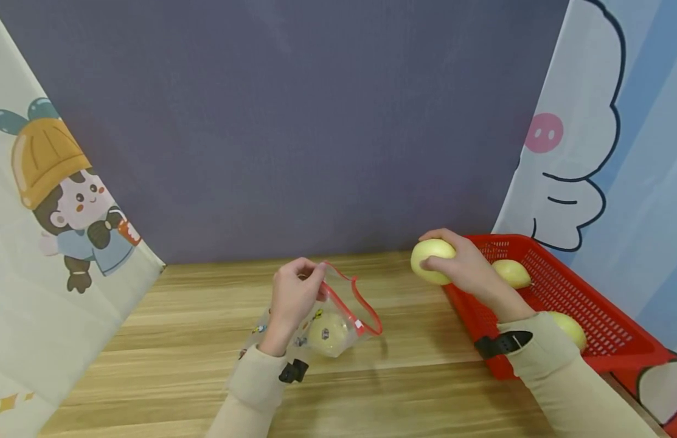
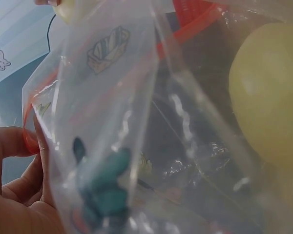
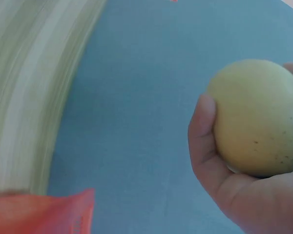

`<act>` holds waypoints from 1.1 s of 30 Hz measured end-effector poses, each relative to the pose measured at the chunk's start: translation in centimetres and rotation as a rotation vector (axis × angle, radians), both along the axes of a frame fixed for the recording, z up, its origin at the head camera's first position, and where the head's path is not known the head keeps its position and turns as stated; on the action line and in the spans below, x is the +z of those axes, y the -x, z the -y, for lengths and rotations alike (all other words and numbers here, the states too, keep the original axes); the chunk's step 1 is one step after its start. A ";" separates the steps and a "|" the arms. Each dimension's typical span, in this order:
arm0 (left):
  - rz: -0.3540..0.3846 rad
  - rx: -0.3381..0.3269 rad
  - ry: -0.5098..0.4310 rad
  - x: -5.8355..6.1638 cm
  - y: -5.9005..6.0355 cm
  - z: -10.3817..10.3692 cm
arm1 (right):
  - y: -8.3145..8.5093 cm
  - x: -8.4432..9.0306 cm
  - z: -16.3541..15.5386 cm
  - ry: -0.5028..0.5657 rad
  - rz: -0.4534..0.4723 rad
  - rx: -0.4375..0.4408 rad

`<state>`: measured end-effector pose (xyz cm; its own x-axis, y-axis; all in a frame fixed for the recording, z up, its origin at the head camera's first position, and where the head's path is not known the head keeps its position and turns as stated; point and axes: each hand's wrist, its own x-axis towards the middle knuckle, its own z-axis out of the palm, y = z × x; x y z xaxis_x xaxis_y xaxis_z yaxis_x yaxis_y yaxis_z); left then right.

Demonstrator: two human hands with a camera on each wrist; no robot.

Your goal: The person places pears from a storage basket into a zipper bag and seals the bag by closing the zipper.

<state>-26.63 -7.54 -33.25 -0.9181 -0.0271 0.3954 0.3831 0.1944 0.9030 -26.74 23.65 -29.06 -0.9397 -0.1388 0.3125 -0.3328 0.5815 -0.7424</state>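
Low in the centre of the head view, the left hand (image 1: 291, 298) pinches the red-zippered rim of a clear plastic bag (image 1: 338, 316), holding its mouth up off the wooden table (image 1: 179, 340); 1 pale yellow fruit (image 1: 327, 333) sits inside it. To the right, the right hand (image 1: 469, 267) curls its fingers round a second yellow fruit (image 1: 430, 260), held above the left edge of a red basket (image 1: 590, 310). The basket, at the right of the frame, holds 2 more yellow fruits, one near its back (image 1: 512, 272) and one partly hidden behind the right sleeve (image 1: 569, 327).
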 end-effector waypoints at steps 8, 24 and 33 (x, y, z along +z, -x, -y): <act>0.003 0.001 0.001 0.1 -0.1 0.0 | -0.2 -1.2 1.3 0.087 0.011 0.036; 0.014 0.000 -0.003 0.1 -0.1 -0.1 | -0.4 -2.5 3.9 0.154 -0.024 0.083; 0.005 -0.003 0.008 0.0 -0.2 -0.1 | -0.4 -4.3 5.7 0.206 -0.006 0.116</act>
<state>-26.40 -7.45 -33.23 -0.9202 -0.0213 0.3909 0.3791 0.2009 0.9033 -26.37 17.99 -33.36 -0.9192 -0.1785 0.3510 -0.3934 0.3754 -0.8392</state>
